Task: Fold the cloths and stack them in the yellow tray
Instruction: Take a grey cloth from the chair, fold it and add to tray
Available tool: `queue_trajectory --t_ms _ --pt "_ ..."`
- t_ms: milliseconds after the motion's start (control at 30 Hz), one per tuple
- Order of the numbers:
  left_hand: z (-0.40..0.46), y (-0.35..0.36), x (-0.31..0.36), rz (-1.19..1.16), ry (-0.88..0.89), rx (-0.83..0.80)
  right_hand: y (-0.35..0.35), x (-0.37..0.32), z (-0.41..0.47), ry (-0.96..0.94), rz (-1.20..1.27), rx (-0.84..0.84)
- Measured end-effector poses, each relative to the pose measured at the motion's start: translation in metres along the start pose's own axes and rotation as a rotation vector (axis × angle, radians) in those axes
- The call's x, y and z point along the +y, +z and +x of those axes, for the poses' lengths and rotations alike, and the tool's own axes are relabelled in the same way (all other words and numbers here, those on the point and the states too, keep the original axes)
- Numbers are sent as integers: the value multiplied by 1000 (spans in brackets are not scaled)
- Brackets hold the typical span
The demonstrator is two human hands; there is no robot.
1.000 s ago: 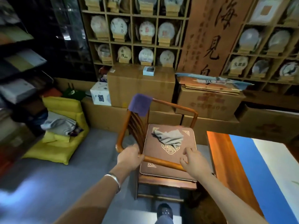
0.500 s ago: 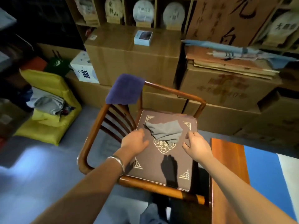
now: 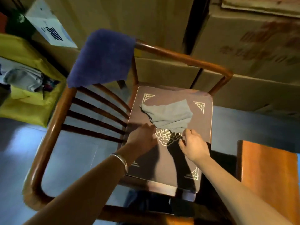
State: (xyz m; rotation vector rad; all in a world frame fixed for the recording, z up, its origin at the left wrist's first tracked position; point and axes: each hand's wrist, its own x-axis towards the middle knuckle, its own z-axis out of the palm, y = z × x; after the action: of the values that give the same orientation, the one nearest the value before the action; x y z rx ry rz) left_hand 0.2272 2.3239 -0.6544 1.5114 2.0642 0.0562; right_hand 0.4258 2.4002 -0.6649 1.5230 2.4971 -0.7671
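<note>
1. Stacked cardboard boxes (image 3: 162, 18) wall in a cramped storeroom with a blue-grey floor; a wooden armchair (image 3: 53, 127) stands in front of them, under the camera.
2. Nearest, the left hand (image 3: 141, 138) lies low on the brown seat cushion (image 3: 201, 122), fingers reaching toward the near-left edge of the grey cloth (image 3: 168, 115); it is blurred, and I cannot tell whether it has closed on anything.
3. Beside it, the right hand (image 3: 193, 144) has its fingertips (image 3: 186, 132) at the cloth's near point, seemingly pinching it, though the contact is too small to confirm.
4. That cloth sits crumpled on the middle of the cushion.
5. To fold it well, I would take two neighbouring corners, lift and shake it flat, then lay it back square on the cushion before creasing, since a bunched cloth folds unevenly.
6. Farther back, a purple cloth (image 3: 100, 57) drapes over the chair's top rail.
7. Off to the far left, on the floor, the yellow tray (image 3: 32, 101) holds some grey fabric, well apart from the chair.
</note>
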Motion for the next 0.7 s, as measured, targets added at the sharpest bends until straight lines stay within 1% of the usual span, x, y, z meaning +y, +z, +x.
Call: queue_trajectory --t_ms 133,267,400,500,600,700 --pt "43 38 -16 6 39 -22 42 24 38 37 -12 -8" --pt "85 60 -36 20 75 19 78 41 70 41 -35 -28" --pt "120 77 -49 98 249 100 106 48 95 -17 -99 -24" --pt "142 91 -54 126 339 85 119 51 110 -28 -142 10" --pt "157 111 -58 167 337 4 127 53 119 -24 -174 33" --pt "163 126 -60 187 328 34 126 55 118 -26 -139 80"
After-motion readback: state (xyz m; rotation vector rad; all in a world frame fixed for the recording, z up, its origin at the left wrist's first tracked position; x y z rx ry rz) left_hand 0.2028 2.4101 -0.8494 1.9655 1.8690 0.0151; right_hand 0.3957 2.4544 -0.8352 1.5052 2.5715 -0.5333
